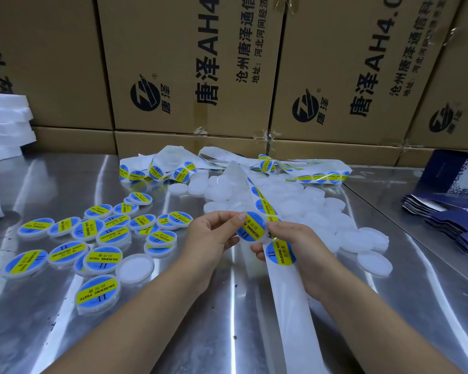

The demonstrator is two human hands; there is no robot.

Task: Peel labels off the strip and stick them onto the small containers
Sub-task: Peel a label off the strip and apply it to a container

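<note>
A white backing strip (287,287) runs from the far pile toward me, carrying round blue-and-yellow "SOLDERING PASTE" labels. My left hand (214,236) pinches the edge of a small round container that bears a label (251,230), held above the table centre. My right hand (289,244) holds the strip and touches the container's right side; another label (280,253) lies on the strip just under its fingers. Several labelled containers (97,238) lie scattered at the left. A heap of plain white containers (295,209) sits behind my hands.
The work surface is a shiny metal table (173,319). Tangled strip with labels (157,171) lies at the back. Large cardboard boxes (189,76) wall off the rear. White foam sheets (6,122) stack at far left; dark blue folded cartons (454,211) lie at right.
</note>
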